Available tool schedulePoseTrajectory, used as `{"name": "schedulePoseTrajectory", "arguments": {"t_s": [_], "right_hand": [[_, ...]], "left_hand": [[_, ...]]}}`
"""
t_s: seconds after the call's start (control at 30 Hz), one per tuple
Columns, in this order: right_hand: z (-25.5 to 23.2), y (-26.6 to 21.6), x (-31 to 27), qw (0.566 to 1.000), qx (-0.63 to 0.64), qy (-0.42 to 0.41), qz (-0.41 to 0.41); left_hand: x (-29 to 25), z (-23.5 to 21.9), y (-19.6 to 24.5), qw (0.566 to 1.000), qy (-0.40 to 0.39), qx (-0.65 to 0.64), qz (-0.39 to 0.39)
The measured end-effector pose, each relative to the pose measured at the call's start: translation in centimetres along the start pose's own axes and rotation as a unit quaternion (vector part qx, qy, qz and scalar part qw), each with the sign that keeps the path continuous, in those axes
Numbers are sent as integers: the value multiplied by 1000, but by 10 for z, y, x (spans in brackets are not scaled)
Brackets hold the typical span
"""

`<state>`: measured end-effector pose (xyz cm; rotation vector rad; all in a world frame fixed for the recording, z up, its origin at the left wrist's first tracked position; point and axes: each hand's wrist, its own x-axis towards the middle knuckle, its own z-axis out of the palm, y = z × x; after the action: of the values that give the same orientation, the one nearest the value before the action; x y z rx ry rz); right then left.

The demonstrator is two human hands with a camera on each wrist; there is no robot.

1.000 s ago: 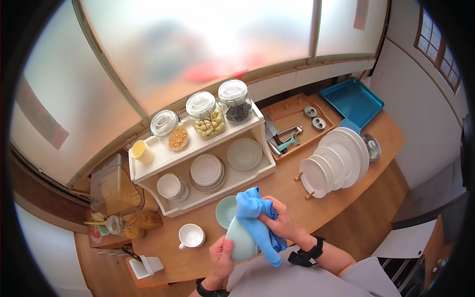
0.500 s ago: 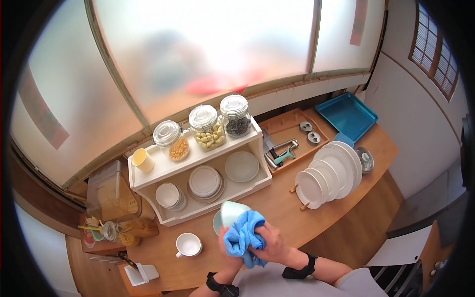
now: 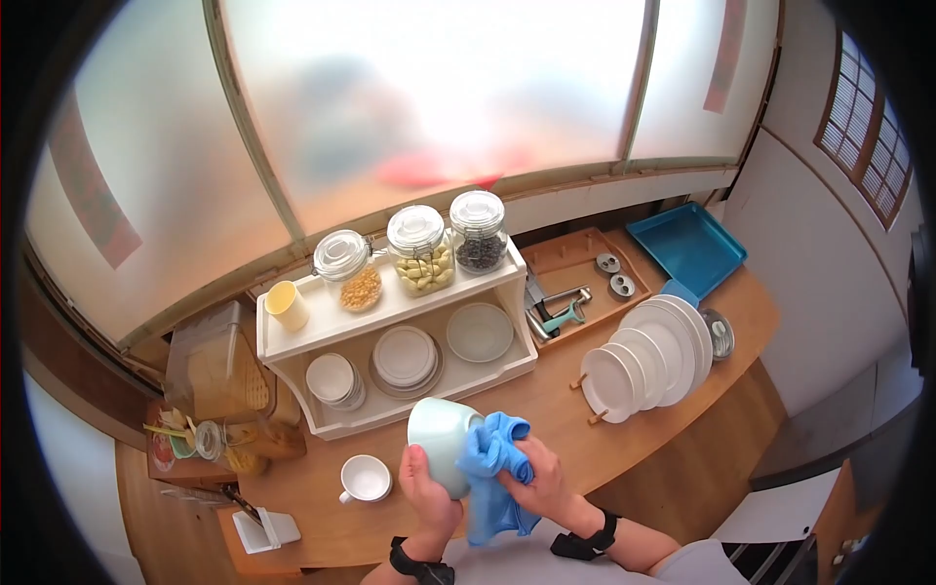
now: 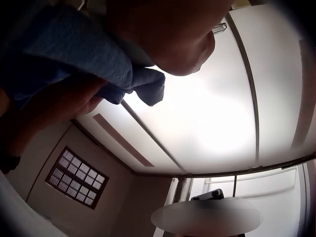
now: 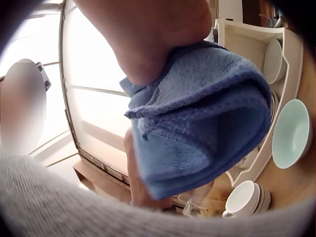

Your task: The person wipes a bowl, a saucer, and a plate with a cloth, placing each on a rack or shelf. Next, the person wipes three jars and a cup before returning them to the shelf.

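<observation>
In the head view a pale mint bowl (image 3: pixel 438 444) is tilted on its side, gripped by my left hand (image 3: pixel 430 497) at its lower left. My right hand (image 3: pixel 544 480) holds a crumpled blue cloth (image 3: pixel 495 468) against the bowl's right side. The right wrist view shows the cloth (image 5: pixel 197 118) hanging in folds under my right hand (image 5: pixel 153 34). Another mint bowl (image 5: pixel 292 133) rests on the table there. In the left wrist view my left hand (image 4: pixel 168 29) is dark and the cloth (image 4: pixel 79 49) covers much beside it.
A white cup (image 3: pixel 367 479) stands left of the hands. Behind is a white shelf (image 3: pixel 390 317) with dishes and jars. Plates (image 3: pixel 648 356) stand in a rack at right, near a wooden utensil tray (image 3: pixel 585 278) and a blue tray (image 3: pixel 687 249). A white container (image 3: pixel 266 531) is at lower left.
The bowl has turned and come out from behind the cloth, its outside now showing. My hands have moved apart, the left one to the left, and the right one has shifted slightly right with the cloth.
</observation>
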<state>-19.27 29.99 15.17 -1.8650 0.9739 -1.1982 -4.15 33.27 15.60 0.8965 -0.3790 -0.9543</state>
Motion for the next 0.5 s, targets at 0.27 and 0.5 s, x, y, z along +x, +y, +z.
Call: {"name": "schedulePoseTrajectory", "arguments": {"t_s": [0.27,0.5], "right_hand": [[-9,69,5,997,-36,-14,68],[-33,38,-9,808,452,128,356]], "left_hand": [[-15,-13,-4,993,-81,84,-5],[-16,-16,19,911,-221,300,179]]}}
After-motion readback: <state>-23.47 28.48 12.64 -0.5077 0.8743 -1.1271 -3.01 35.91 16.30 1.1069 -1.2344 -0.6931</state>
